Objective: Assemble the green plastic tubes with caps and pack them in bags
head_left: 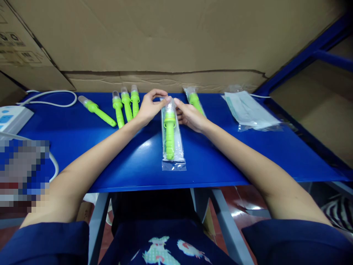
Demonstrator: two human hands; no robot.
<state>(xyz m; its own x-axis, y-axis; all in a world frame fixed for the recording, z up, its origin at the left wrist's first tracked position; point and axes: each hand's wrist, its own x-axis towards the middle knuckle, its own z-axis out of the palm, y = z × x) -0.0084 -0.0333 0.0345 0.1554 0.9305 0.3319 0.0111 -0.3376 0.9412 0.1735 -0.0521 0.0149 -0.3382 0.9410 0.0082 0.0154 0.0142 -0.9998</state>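
Note:
In the middle of the blue table lies a clear plastic bag (173,165) with a lime-green stick (170,138) inside. The stick has a ribbed handle, a ring collar and a clear rounded tip pointing away from me. My left hand (153,107) pinches the bag's far end from the left, fingers curled over the top. From the right, my right hand (191,116) grips the same end near the tip, thumb on the bag's edge. Left of my hands lie several unbagged green sticks (118,110). Another bagged green stick (195,101) lies behind my right hand, partly hidden by it.
A stack of flat clear bags (250,108) lies at the right on the blue table (132,162). A white power strip (13,117) with a looping cable sits at the left, near a pixelated patch. Cardboard (165,40) walls the back; a blue frame post (306,51) rises at the right.

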